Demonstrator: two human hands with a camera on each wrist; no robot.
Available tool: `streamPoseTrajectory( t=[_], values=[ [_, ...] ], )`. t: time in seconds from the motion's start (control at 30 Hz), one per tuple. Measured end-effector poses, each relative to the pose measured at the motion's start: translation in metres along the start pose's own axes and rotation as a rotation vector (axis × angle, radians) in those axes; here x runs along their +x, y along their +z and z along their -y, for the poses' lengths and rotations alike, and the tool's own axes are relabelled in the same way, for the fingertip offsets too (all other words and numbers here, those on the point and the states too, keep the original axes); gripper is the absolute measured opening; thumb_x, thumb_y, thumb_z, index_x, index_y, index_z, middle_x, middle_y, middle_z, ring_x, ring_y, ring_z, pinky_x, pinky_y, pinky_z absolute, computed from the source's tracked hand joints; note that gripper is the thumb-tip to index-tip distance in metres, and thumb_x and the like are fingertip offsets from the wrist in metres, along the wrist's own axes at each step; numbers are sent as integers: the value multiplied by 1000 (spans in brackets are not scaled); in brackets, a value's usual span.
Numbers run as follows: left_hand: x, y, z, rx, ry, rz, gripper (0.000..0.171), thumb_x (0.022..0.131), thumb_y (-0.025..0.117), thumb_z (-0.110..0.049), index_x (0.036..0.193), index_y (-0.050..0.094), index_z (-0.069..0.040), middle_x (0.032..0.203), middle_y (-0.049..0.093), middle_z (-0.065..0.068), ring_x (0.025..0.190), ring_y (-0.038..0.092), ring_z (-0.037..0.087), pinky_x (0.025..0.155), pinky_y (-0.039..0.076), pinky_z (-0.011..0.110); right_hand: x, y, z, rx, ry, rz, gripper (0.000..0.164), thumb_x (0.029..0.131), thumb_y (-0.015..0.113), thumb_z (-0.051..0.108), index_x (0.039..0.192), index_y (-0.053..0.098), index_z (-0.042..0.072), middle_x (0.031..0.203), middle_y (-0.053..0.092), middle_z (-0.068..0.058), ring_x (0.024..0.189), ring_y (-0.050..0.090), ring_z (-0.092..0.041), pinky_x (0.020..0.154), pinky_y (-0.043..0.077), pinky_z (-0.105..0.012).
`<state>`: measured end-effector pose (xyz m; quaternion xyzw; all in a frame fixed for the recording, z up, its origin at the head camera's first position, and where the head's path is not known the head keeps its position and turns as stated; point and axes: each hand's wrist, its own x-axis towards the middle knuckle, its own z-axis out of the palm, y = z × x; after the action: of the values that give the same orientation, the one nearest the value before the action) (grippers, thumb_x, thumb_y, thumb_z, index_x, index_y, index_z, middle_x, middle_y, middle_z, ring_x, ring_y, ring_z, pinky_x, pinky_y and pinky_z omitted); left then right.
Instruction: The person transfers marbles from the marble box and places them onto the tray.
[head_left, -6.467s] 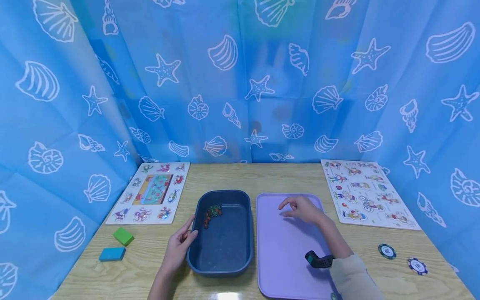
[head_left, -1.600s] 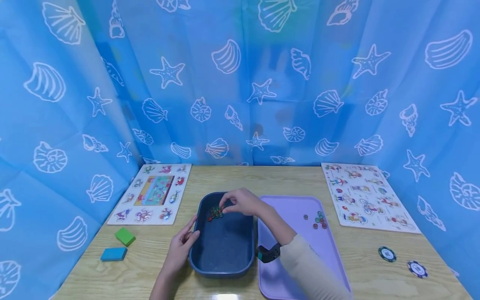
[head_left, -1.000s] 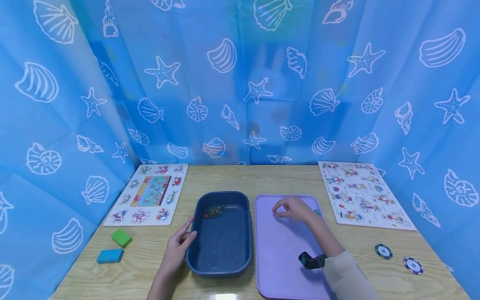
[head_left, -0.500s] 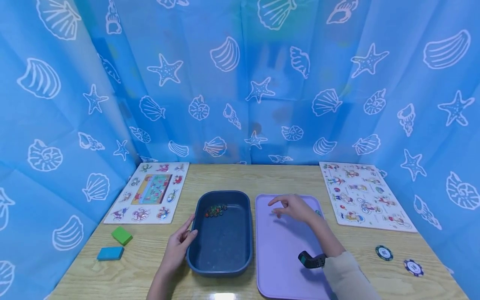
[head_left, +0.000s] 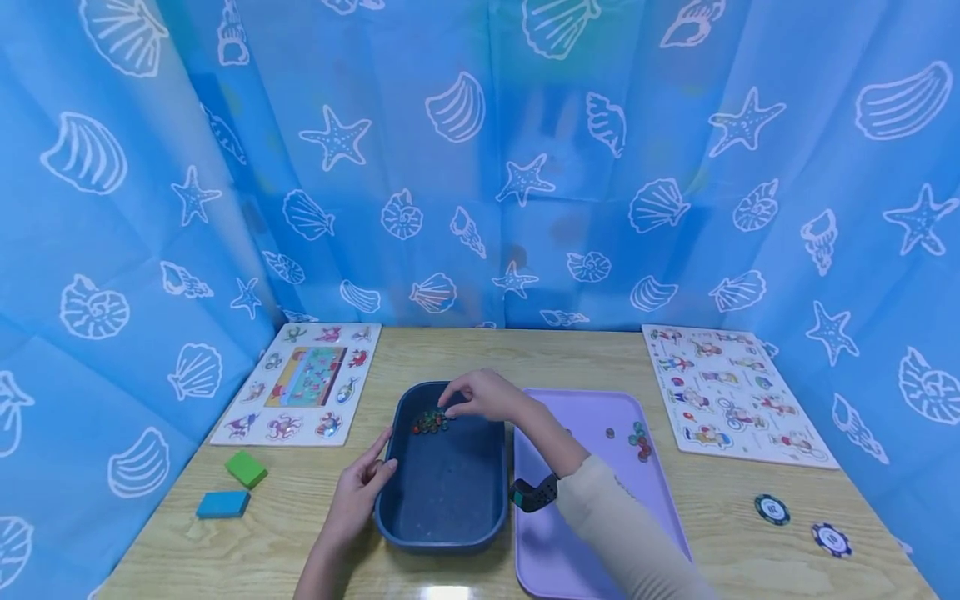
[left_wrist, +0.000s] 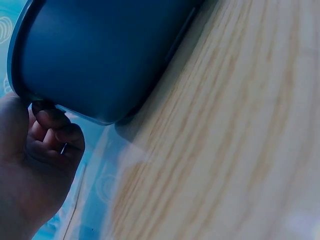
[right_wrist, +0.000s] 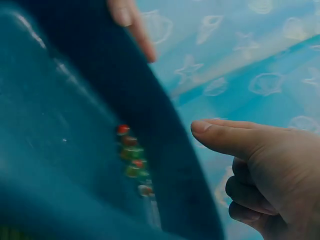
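Note:
A dark blue rectangular pan [head_left: 450, 492] stands on the table, with several red and green glass marbles [head_left: 429, 422] along its far left inside. My left hand [head_left: 358, 493] holds the pan's left rim, thumb on the edge and fingers curled against the outer wall. Over the pan's far end hovers my right hand [head_left: 483, 395], index finger and thumb apart above the marbles. In the right wrist view nothing shows between its fingers; the other fingers are curled. On the lilac tray [head_left: 551, 554] to the right lie more marbles [head_left: 640, 439], one partly behind the right wrist.
Picture puzzle boards lie at the back left [head_left: 300, 383] and back right [head_left: 735, 396]. A green block [head_left: 246, 469] and a blue block [head_left: 222, 504] lie left. Two poker chips [head_left: 772, 509] lie right. A shell-patterned curtain [head_left: 480, 167] hangs behind the table.
My right hand pinched a marble over the tray, let it go there, and has moved left over the pan. The left hand has stayed on the rim.

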<state>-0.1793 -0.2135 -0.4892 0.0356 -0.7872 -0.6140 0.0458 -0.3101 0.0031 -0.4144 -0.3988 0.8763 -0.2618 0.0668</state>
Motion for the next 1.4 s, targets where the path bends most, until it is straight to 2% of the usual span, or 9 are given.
streamPoseTrajectory(
  t=[0.23,0.33,0.47,0.6,0.77,0.87,1.0,1.13,1.4],
  values=[
    [0,-1,-1,0,16,2,44,91,53,-21,133,44,-24,61,39,4,49,36,12,46,31,23,25,26,-3,3,27,75,17,82,65,26,98,69,20,49,35,6,44,32,-9,48,29,-21],
    [-1,-2,-4,-9,29,8,44,91,53,-18,133,44,-21,61,39,4,49,36,11,47,31,23,30,35,-5,-44,49,91,16,81,66,27,96,69,22,51,40,6,45,35,-8,49,30,-20],
    [-2,-1,-5,-17,37,16,43,91,52,-17,133,44,-21,61,40,3,48,37,11,45,32,23,35,42,-8,-119,76,112,14,79,68,27,93,69,25,70,56,10,54,44,-6,55,36,-20],
    [0,0,-3,-10,41,8,43,91,52,-18,133,44,-22,61,41,3,46,37,12,42,32,24,37,46,-9,-159,96,122,11,78,69,26,89,69,27,85,61,12,62,49,-5,62,41,-22],
    [0,0,-3,-23,35,11,45,90,53,-18,134,43,-19,60,40,2,44,36,10,41,31,23,36,47,-7,-170,101,125,11,78,69,27,89,68,28,77,58,11,61,47,-6,61,39,-22],
    [0,-1,-3,-36,17,20,46,90,53,-19,135,42,-18,60,40,2,43,35,10,40,30,23,32,42,-5,-118,74,92,12,79,67,28,91,68,26,65,50,8,54,41,-8,56,36,-22],
    [0,0,-3,-34,0,20,45,91,53,-20,135,42,-20,61,40,2,44,35,10,40,30,22,17,25,-4,19,46,-5,15,81,66,27,94,68,22,54,38,6,48,33,-10,50,31,-22],
    [0,0,-2,-18,6,7,44,91,53,-18,133,44,-22,61,40,2,46,36,10,41,31,22,-8,6,-13,130,44,-105,17,81,65,25,97,68,18,50,31,5,44,29,-11,48,28,-23],
    [-3,-2,-3,-18,28,3,45,90,54,-18,134,43,-19,60,41,1,49,37,9,46,32,22,-71,-14,-62,89,110,-237,16,79,68,22,94,69,16,51,33,4,47,28,-11,46,27,-24]
  ],
)
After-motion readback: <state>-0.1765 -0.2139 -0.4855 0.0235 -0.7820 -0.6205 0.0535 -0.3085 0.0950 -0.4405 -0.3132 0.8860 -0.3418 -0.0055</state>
